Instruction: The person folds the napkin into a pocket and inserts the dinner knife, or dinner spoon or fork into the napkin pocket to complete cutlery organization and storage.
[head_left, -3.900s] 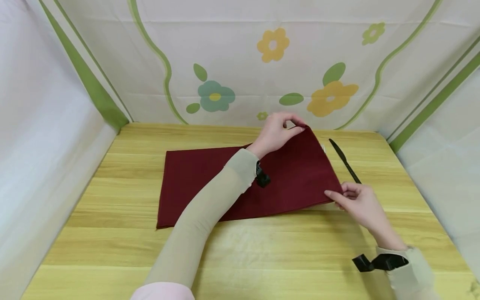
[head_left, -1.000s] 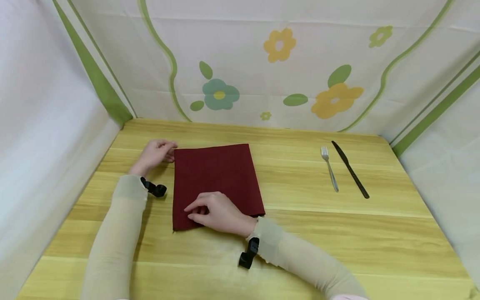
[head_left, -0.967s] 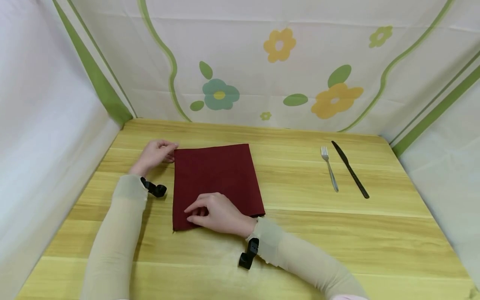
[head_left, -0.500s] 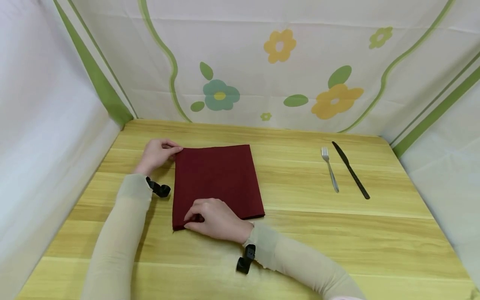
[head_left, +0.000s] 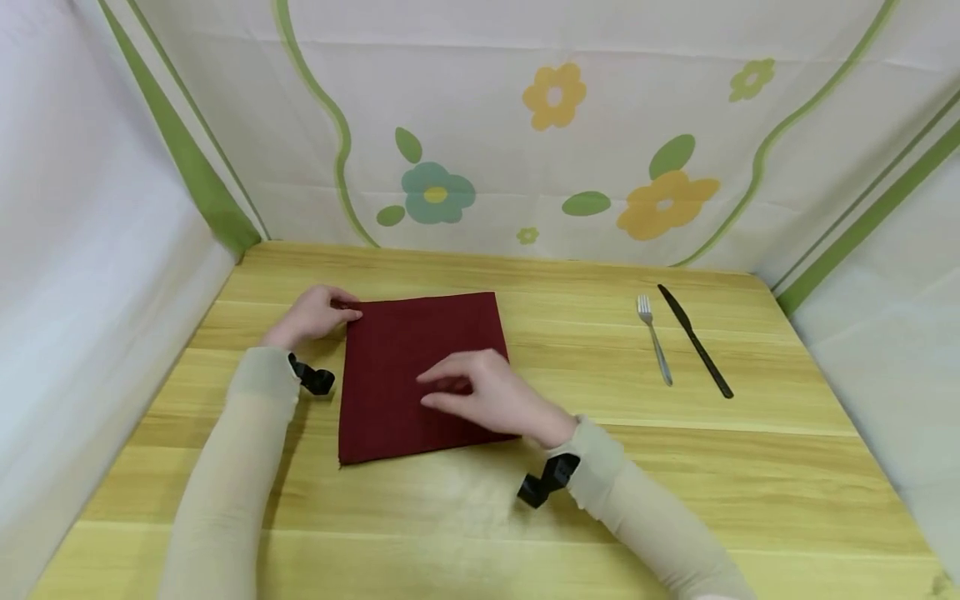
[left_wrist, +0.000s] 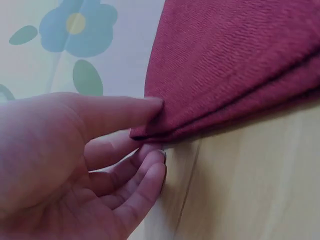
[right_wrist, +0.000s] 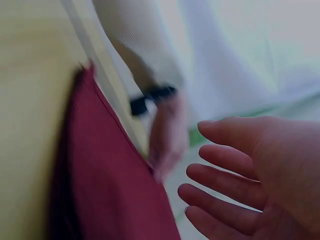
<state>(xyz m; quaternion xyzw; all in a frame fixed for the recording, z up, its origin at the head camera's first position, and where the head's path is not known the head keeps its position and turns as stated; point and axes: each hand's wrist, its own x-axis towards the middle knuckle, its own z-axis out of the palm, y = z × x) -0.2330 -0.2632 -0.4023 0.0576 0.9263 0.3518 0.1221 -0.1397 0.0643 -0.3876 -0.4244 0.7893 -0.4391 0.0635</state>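
Note:
A dark red cloth napkin (head_left: 405,375), folded to a near square, lies flat left of the table's middle. At its far left corner my left hand (head_left: 313,314) pinches the layered edge. In the left wrist view the thumb of that hand (left_wrist: 65,155) presses on top of the napkin (left_wrist: 225,65), and fingers sit beneath the corner. Over the napkin's right half hovers my right hand (head_left: 491,392), thumb and fingers apart. The right wrist view shows this hand (right_wrist: 270,175) with loosely bent fingers and nothing between them, beside the napkin (right_wrist: 115,170).
A silver fork (head_left: 655,340) and a black knife (head_left: 695,340) lie side by side on the right part of the wooden table (head_left: 600,500). A white curtain with printed flowers (head_left: 450,92) stands behind the table's far edge.
Earlier the napkin was a long rectangle with its right end lifted by both hands; now it is folded to a square. The right hand has left the near left corner, moving right and away.

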